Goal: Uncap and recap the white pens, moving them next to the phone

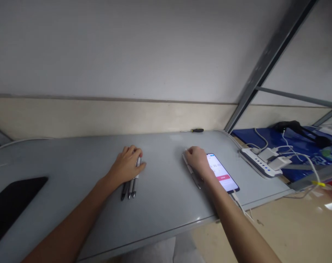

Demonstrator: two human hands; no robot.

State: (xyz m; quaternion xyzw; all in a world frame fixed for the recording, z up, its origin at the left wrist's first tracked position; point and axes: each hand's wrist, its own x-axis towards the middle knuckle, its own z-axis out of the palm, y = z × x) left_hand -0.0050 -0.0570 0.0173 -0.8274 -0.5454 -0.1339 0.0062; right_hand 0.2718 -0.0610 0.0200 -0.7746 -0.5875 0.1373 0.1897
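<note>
My left hand [129,164] lies over a small bunch of pens on the grey table, its fingers curled round them and the thumb along their right side. The lower ends show below the palm: a black pen [124,191] at the left and a grey pen [134,187] at the right, with another between. Their upper parts are mostly hidden. Further right, my right hand [197,159] is closed on a pale, see-through pen [192,176] that slants along the tabletop. A lit smartphone [220,171] lies just right of that hand, partly covered by the wrist.
A screwdriver [196,130] rests against the wall at the table's back edge. To the right stands a white power strip [260,164] with plugged chargers and cables. A black flat object [15,204] is at the left. A metal post [245,98] rises at the back right.
</note>
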